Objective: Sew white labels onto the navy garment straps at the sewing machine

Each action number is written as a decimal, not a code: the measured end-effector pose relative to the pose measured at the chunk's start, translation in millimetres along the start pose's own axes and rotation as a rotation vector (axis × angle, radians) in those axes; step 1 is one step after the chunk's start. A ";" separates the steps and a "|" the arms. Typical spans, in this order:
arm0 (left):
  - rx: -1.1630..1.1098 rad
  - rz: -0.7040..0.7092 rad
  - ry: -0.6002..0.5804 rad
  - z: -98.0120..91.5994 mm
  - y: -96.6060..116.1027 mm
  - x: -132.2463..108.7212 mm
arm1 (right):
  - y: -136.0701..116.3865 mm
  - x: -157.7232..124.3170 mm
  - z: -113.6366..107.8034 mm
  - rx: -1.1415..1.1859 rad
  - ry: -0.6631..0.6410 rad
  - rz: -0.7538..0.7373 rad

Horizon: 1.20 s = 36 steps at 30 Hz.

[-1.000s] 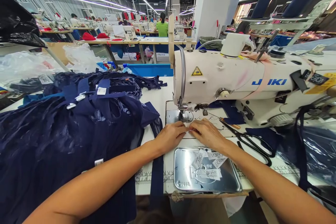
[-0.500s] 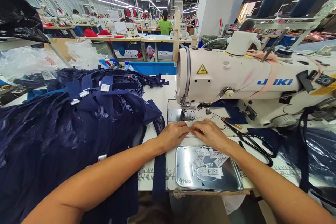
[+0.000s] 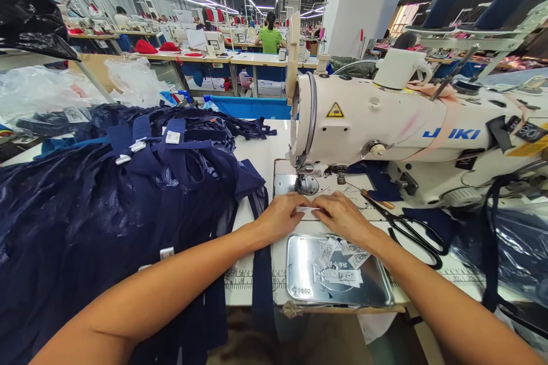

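Observation:
My left hand [image 3: 283, 215] and my right hand [image 3: 341, 214] meet just in front of the sewing machine's presser foot [image 3: 299, 183]. Pinched between the fingertips of both is a small white label [image 3: 306, 211], stretched from one hand to the other. Its print, if any, is too small to read. Below the hands lies a shiny metal tray [image 3: 295, 279] with several printed white labels [image 3: 339, 277] on it. The white sewing machine [image 3: 398, 125] stands behind my right hand.
A large heap of navy garments [image 3: 103, 211] with white tags covers the left side. Black-handled scissors [image 3: 422, 234] lie right of my right hand, beside navy cloth scraps [image 3: 381, 182]. A navy strap [image 3: 262, 279] hangs over the table's front edge. A person in green [image 3: 270, 40] sits farther back.
My hands have drawn slightly apart, and more of the white label shows between them. The whole view has shifted a little.

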<state>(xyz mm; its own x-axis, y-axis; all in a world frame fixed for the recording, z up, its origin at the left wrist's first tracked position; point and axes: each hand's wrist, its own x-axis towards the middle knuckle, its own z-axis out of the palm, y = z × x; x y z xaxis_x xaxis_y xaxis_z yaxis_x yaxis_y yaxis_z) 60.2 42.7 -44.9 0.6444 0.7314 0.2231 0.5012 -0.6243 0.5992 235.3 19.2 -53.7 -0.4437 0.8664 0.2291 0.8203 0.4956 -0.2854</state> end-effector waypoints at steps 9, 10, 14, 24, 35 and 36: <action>-0.003 0.064 0.024 7.9 -1.0 1.2 | -2.0 0.0 1.5 -0.033 0.015 0.016; -0.004 0.076 0.022 8.5 -1.6 1.3 | -2.2 0.0 1.4 -0.033 0.017 0.017; -0.003 0.098 0.013 10.1 -2.9 1.7 | -2.2 0.0 1.5 -0.024 0.013 0.024; 0.212 -0.152 0.119 -0.4 10.3 -6.5 | -0.2 -1.8 1.6 -0.005 0.011 0.017; 0.227 -0.128 0.027 1.7 11.3 -6.8 | 1.0 -1.9 2.6 -0.013 0.004 0.026; 0.225 -0.125 0.028 1.9 11.0 -6.9 | 1.0 -1.9 2.5 -0.012 0.004 0.024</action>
<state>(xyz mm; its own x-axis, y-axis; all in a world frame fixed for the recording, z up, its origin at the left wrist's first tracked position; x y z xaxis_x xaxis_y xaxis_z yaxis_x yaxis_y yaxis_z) 62.4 30.2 -41.2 0.5546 0.8121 0.1815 0.6940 -0.5718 0.4376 236.0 18.2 -56.8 -0.4222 0.8780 0.2255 0.8353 0.4735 -0.2796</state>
